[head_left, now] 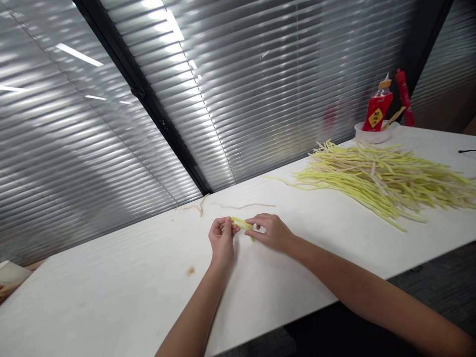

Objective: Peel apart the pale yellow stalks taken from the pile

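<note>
My left hand [222, 239] and my right hand [271, 231] meet over the white table [111, 287], both pinching one short yellow-green strip [241, 223] between the fingertips. The strip runs from the left fingers to the right ones, just above the tabletop. A big loose pile of the same yellow-green strips [383, 178] lies to the right, well apart from both hands.
A few thin pale strips [208, 205] lie just beyond the hands near the blinds [260, 89]. A white bowl [374, 133] with a red bottle [377, 110] stands at the far right end. A small brown spot [190, 270] marks the tabletop.
</note>
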`<state>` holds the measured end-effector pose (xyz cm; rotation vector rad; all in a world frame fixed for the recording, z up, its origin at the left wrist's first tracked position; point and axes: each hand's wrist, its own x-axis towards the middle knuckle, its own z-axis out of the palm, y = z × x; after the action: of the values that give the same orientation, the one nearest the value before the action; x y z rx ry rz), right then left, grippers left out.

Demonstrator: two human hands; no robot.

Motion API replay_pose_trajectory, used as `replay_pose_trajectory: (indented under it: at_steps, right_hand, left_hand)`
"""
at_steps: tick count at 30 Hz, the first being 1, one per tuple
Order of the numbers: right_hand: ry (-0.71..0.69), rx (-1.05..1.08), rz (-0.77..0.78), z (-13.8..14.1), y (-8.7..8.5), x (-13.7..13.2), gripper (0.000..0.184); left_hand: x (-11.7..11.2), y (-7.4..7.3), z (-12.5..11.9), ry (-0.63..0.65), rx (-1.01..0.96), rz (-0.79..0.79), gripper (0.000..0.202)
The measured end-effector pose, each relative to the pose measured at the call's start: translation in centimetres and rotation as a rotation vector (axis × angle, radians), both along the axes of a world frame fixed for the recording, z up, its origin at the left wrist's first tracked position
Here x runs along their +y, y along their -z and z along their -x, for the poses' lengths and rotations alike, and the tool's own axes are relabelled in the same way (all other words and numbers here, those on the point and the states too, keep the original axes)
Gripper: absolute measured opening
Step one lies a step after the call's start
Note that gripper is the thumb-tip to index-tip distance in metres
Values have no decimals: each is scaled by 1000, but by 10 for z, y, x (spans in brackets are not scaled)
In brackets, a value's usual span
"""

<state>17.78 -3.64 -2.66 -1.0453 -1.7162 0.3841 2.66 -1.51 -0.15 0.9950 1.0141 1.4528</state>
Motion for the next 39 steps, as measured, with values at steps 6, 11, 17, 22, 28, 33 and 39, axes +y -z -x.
replay_pose_trajectory:
  at_steps: [6,11,17,22,28,33,39]
  right_hand:
    - [-53,72,141,0,-4,-1,17]
    - [-108,162,209,2,-5,-1,17]
    - [-138,103,203,3,-3,-2,17]
    - [-105,-41,89,4,-2,-4,16]
    - [-48,-96,14,11,2,-2,17]
    - [-9,111,221,10,-2,-5,15]
    - [-159,426,522,10,-1,-2,16]
  left_hand:
    - [-2,-1,-1,26,-33,5,25]
    - [-4,-1,-2,27,-91,20,25]
    - [-3,0,-2,24,-159,43,26]
    - [-2,1,-3,-10,-196,67,27]
    - [-2,2,-4,-27,-253,112,26]
    - [1,4,-5,23,-238,111,24]
    - [6,10,-3,96,-199,102,26]
